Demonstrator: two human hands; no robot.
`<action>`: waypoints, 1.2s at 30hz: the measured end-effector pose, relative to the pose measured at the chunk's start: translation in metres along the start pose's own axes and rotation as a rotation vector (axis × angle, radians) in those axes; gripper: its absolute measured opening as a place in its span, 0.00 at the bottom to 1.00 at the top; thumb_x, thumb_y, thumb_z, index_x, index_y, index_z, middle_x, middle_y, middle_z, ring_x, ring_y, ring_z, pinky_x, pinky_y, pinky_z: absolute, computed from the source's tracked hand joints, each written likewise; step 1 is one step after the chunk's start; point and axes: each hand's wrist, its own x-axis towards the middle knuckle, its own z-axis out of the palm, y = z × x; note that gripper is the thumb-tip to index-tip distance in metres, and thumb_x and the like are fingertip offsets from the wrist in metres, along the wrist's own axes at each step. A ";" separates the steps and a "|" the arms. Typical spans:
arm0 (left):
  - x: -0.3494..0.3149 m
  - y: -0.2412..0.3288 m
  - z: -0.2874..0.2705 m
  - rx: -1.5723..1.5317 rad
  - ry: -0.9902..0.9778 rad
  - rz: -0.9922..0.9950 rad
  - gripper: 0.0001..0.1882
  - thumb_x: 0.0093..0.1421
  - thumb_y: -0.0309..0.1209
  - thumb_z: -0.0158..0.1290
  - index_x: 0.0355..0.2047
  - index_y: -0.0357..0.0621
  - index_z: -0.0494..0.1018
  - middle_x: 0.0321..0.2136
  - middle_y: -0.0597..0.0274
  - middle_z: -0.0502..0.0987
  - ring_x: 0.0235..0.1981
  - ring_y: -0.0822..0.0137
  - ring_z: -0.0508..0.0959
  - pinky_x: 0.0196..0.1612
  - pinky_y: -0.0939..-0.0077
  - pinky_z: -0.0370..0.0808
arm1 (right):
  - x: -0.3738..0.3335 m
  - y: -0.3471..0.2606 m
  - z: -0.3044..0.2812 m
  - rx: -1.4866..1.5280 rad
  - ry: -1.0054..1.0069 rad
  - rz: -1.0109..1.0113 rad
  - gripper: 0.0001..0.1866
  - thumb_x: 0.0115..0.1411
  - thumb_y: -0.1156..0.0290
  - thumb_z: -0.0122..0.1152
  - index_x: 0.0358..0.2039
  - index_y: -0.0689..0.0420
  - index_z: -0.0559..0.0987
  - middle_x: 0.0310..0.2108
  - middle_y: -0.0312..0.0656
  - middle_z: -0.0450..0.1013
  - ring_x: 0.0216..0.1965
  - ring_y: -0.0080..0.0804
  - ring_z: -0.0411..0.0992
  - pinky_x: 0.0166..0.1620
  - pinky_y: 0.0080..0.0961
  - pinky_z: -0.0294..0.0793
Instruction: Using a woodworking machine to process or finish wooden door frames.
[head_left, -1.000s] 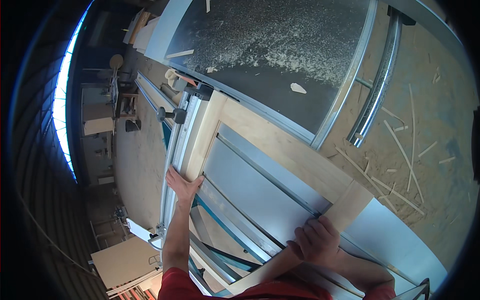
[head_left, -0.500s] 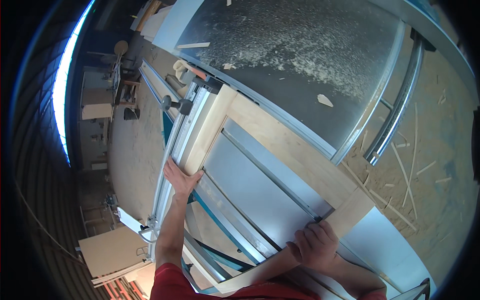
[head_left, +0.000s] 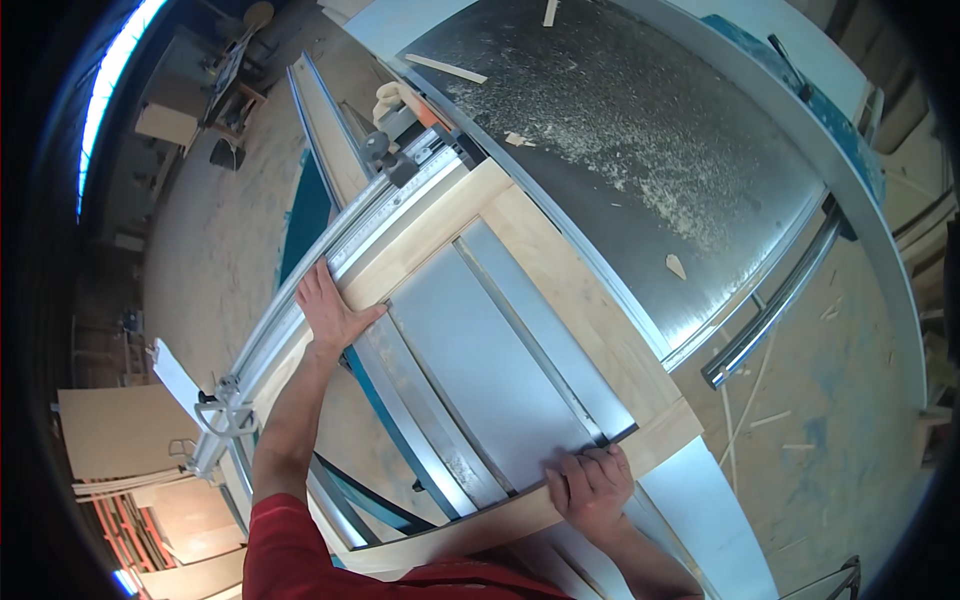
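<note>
A large pale wooden frame [head_left: 590, 280] lies flat on the sliding table [head_left: 470, 330] of a saw, whose grey metal shows through the frame's opening. One side of the frame runs along the aluminium fence [head_left: 385, 205]. My left hand [head_left: 335, 315] spreads across that side, fingers stretched over the fence and thumb at the frame's inner edge. At the near end of the frame, my right hand [head_left: 592, 490] is closed, with its fingers curled over the near rail. What its fingertips touch is partly hidden.
Sawdust and small offcuts cover the dark saw table [head_left: 520, 190] beyond the frame. A dark stop with a knob [head_left: 390, 160] sits on the fence. A metal bar [head_left: 775, 300] juts out at the right, above wood strips on the floor. Boards [head_left: 150, 430] stand at left.
The frame has shifted slightly farther along the saw table's edge with both hands on it. My view has turned to the right, so most things appear farther left.
</note>
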 end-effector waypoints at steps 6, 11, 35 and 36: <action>-0.002 -0.023 -0.005 -0.014 0.023 0.030 0.75 0.35 0.77 0.68 0.72 0.34 0.57 0.62 0.40 0.64 0.65 0.39 0.63 0.69 0.42 0.55 | -0.001 -0.026 0.012 -0.013 0.011 0.023 0.15 0.53 0.65 0.77 0.39 0.55 0.84 0.32 0.39 0.77 0.40 0.37 0.77 0.57 0.44 0.73; -0.002 -0.042 -0.006 -0.030 -0.009 0.014 0.75 0.35 0.76 0.68 0.71 0.34 0.57 0.61 0.42 0.65 0.64 0.42 0.64 0.68 0.42 0.56 | -0.001 -0.044 0.024 -0.038 0.010 0.032 0.13 0.53 0.66 0.77 0.38 0.55 0.85 0.31 0.39 0.77 0.40 0.37 0.77 0.57 0.45 0.73; 0.086 -0.158 0.033 -0.037 -0.047 -0.019 0.72 0.37 0.76 0.69 0.72 0.37 0.60 0.62 0.46 0.66 0.64 0.46 0.65 0.70 0.44 0.56 | 0.113 -0.120 0.102 -0.094 0.047 0.017 0.11 0.52 0.67 0.78 0.34 0.56 0.85 0.31 0.41 0.80 0.40 0.39 0.80 0.55 0.44 0.76; 0.094 -0.168 0.036 -0.048 -0.054 -0.015 0.72 0.37 0.76 0.69 0.72 0.37 0.60 0.62 0.46 0.66 0.64 0.46 0.65 0.70 0.44 0.56 | 0.122 -0.126 0.108 -0.104 0.042 0.024 0.11 0.52 0.67 0.78 0.34 0.56 0.85 0.31 0.41 0.80 0.40 0.39 0.80 0.55 0.44 0.76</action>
